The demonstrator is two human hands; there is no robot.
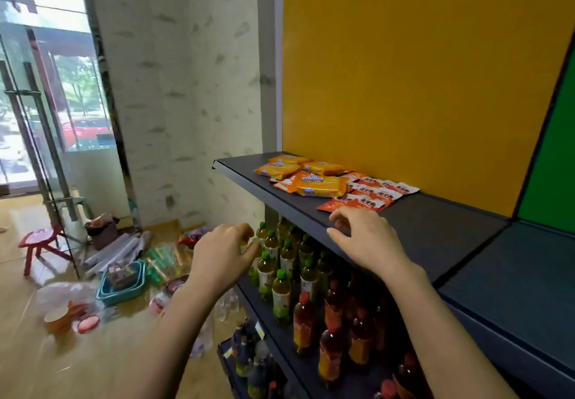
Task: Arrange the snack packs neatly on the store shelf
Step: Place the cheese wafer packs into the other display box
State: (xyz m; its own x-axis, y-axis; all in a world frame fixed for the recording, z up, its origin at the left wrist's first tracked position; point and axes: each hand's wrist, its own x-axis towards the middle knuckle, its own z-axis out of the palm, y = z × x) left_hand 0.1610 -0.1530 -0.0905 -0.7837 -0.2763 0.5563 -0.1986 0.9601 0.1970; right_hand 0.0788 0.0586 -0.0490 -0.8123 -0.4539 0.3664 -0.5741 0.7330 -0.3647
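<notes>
Head cam, only 1 view here. The orange cheese packs (pixel 314 182) sit in a loose pile at the left end of the dark shelf (pixel 435 233). The red packs (pixel 371 194) fan out just right of them, overlapping, against the yellow back panel (pixel 404 71).

My right hand (pixel 367 236) is over the shelf's front edge right by the nearest red pack, fingers bent and apart, gripping nothing. My left hand (pixel 224 255) hangs lower in front of the green-capped bottles (pixel 273 271), loosely curled, also empty. Red-capped bottles (pixel 333 321) stand beside those. A teal basket (pixel 124 289) and red stool (pixel 40 243) are on the floor.
</notes>
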